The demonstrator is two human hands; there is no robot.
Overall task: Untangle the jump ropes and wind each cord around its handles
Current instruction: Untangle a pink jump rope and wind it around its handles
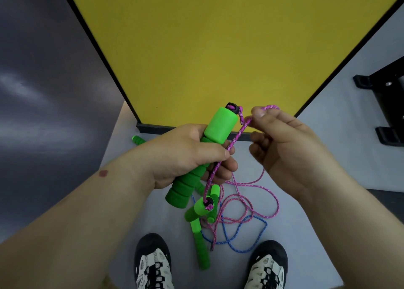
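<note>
Hard to make out: the pile of green handles (202, 214) on the floor (317, 162) btwn the two shoes is overlapping, so can't tell how many there are or which cord goes w/ which. A further handle (138, 139) is peeking out past the left hand, mostly hidden behind it. The blue cord (247, 243) is running under the pink cord (262, 203) in loops; their crossings are too tangled to sort. Both forearms are cut off at the bottom edge; the left shoe (153, 264) and right shoe (267, 267) are cropped too.

Room: a yellow panel (218, 48) w/ a black edge is standing just beyond the hands, a dark wall (43, 70) on the left, a black bracket (384, 105) at the far right. Bare floor is showing to the right of the cords.

The left hand (185, 155) is gripping a green handle (205, 151) around its ribbed middle, tilted, thick end up w/ a black cap; thumb is pressing the pink cord against it. The right hand (284, 146) is pinching that same cord just beside the cap, thumb and forefinger closed on a small loop. From the hands the pink cord is hanging down to the pile on the floor.
</note>
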